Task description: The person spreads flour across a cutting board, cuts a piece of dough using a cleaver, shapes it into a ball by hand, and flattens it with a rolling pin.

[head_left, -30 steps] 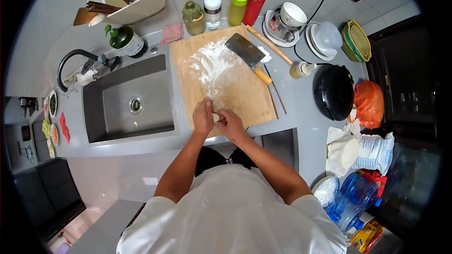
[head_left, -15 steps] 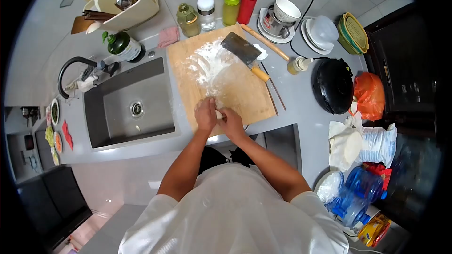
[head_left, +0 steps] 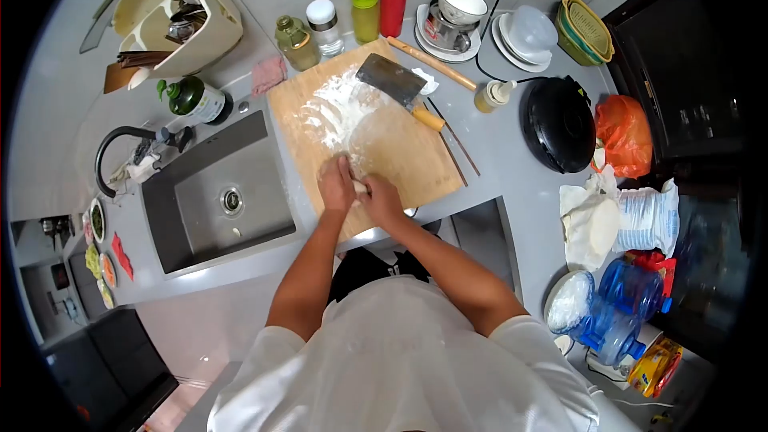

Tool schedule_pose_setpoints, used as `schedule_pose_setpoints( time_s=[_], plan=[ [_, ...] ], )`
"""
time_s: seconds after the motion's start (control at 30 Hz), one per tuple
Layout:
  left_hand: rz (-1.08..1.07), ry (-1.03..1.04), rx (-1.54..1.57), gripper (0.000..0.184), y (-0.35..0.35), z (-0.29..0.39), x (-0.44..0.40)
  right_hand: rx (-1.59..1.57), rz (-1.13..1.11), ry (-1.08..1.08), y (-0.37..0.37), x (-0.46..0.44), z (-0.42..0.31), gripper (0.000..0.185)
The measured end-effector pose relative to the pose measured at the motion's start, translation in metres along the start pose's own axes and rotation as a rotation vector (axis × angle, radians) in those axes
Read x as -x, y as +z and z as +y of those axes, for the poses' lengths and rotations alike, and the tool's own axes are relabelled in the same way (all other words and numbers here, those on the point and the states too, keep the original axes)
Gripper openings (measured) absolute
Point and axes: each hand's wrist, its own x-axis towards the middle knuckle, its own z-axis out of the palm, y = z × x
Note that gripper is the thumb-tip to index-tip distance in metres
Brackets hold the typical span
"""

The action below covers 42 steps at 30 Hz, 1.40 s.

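Over the near part of a wooden board (head_left: 408, 144), my left hand (head_left: 336, 182) and my right hand (head_left: 379, 200) meet around a small pale piece of dough (head_left: 360, 187). Both hands have their fingers curled onto it, and most of the piece is hidden by them. White flour (head_left: 342, 108) is spread on the board beyond my hands. A cleaver (head_left: 390, 78) with a wooden handle lies at the board's far right. A rolling pin (head_left: 432, 63) rests along the far right edge, and chopsticks (head_left: 454, 144) lie by the right side.
The sink (head_left: 200, 228) is left of the board. Several bottles, including a red flask (head_left: 394, 5), stand behind it. Stacked bowls (head_left: 462, 5), a sauce bottle (head_left: 493, 96) and a black round appliance (head_left: 558, 124) are to the right, with a flour bag (head_left: 646, 218) nearer.
The camera view has turned and shifted, so the board and sink appear rotated and further left. My hands remain together around the dough, with slightly changed finger positions.
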Motion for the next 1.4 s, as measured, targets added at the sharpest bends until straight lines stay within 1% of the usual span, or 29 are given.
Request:
schedule_pose_setpoints(
  time_s=[0.07,0.1,0.2,0.23,0.3,0.33,0.37,0.4,0.47,0.5,0.6,0.63,0.7,0.73,0.77,0.8,0.87,0.9,0.97,1.0,1.03,1.07,1.1,1.13,1.2,1.23,1.33,1.4],
  plan=[
    [-0.076,-0.222,0.11,0.041,-0.008,0.01,-0.019,-0.026,-0.003,0.08,0.002,-0.019,-0.009,0.023],
    [-0.081,-0.4,0.339,0.041,-0.018,0.028,-0.021,-0.012,0.031,-0.054,-0.001,-0.024,-0.011,0.024],
    [0.009,-0.781,0.889,0.041,-0.007,0.015,0.004,-0.119,-0.017,-0.254,-0.016,-0.007,-0.027,0.029],
    [-0.019,-0.754,0.839,0.04,-0.009,0.014,0.015,-0.146,-0.052,-0.205,-0.02,0.002,-0.031,0.03],
    [-0.055,-0.433,0.506,0.041,-0.016,0.016,0.032,-0.195,-0.122,-0.106,-0.025,0.015,-0.03,0.033],
    [-0.074,-0.269,0.343,0.042,-0.018,0.019,0.034,-0.159,-0.106,-0.037,-0.02,0.015,-0.026,0.032],
    [-0.066,-0.115,0.117,0.039,-0.019,0.019,0.029,-0.122,-0.09,0.032,-0.015,0.013,-0.023,0.032],
    [-0.095,-0.114,0.044,0.038,-0.018,0.018,0.019,-0.083,-0.073,0.099,-0.007,0.011,-0.016,0.032],
    [-0.153,-0.118,-0.109,0.037,-0.015,0.014,-0.003,0.003,-0.002,0.061,0.009,-0.01,-0.005,0.032],
    [-0.083,-0.035,-0.143,0.041,-0.012,0.008,-0.012,0.044,0.033,0.041,0.012,-0.018,-0.003,0.032],
    [-0.021,-0.496,0.592,0.046,-0.001,0.002,-0.017,0.005,0.005,-0.254,-0.006,-0.026,-0.017,0.032],
    [0.012,-0.624,0.875,0.049,-0.006,0.003,-0.014,-0.037,-0.046,-0.262,-0.013,-0.019,-0.019,0.032],
    [-0.041,-0.581,0.767,0.047,-0.017,0.006,0.003,-0.119,-0.158,-0.277,-0.02,0.004,-0.021,0.031],
    [-0.065,-0.563,0.715,0.046,-0.025,0.013,0.011,-0.179,-0.143,-0.164,-0.017,0.012,-0.02,0.03],
    [-0.085,-0.463,0.59,0.044,-0.03,0.022,0.018,-0.236,-0.125,-0.052,-0.014,0.019,-0.017,0.03],
    [-0.059,-0.388,0.487,0.044,-0.023,0.016,0.02,-0.29,-0.105,0.063,-0.014,0.021,-0.014,0.029],
    [-0.011,-0.234,0.285,0.043,-0.005,-0.005,0.026,-0.073,-0.064,0.028,-0.003,0.01,-0.011,0.035],
    [-0.045,-0.236,0.214,0.042,-0.006,-0.008,0.014,0.032,-0.044,0.008,0.003,0.002,-0.01,0.038],
    [-0.121,-0.245,0.063,0.042,-0.011,-0.009,-0.008,0.028,-0.062,0.074,0.011,-0.021,-0.01,0.039],
    [-0.071,-0.343,0.249,0.042,-0.01,-0.006,-0.008,0.028,-0.066,0.095,0.01,-0.03,-0.011,0.039],
    [-0.015,-0.435,0.438,0.041,-0.006,-0.001,-0.01,0.078,0.002,-0.067,0.007,-0.033,-0.013,0.035],
    [0.035,-0.523,0.628,0.041,-0.004,0.003,-0.014,0.066,0.002,-0.143,0.003,-0.031,-0.014,0.03],
    [0.037,-0.645,0.805,0.043,-0.007,0.004,-0.01,0.054,0.0,-0.214,-0.009,-0.024,-0.028,0.026],
    [0.001,-0.638,0.808,0.043,-0.011,0.006,-0.003,0.043,-0.008,-0.284,-0.014,-0.015,-0.031,0.021],
    [-0.06,-0.637,0.814,0.043,-0.019,0.01,0.017,-0.182,-0.09,-0.142,-0.019,0.008,-0.03,0.023],
    [-0.107,-0.517,0.58,0.042,-0.024,0.013,0.024,-0.291,-0.134,-0.072,-0.02,0.012,-0.027,0.024],
    [0.003,-0.116,0.151,0.041,-0.013,0.003,0.025,-0.048,-0.076,-0.023,-0.015,0.01,-0.011,0.023],
    [-0.036,-0.036,-0.055,0.04,-0.008,-0.006,0.006,0.032,-0.028,0.074,0.003,-0.009,-0.005,0.021]
  ],
)
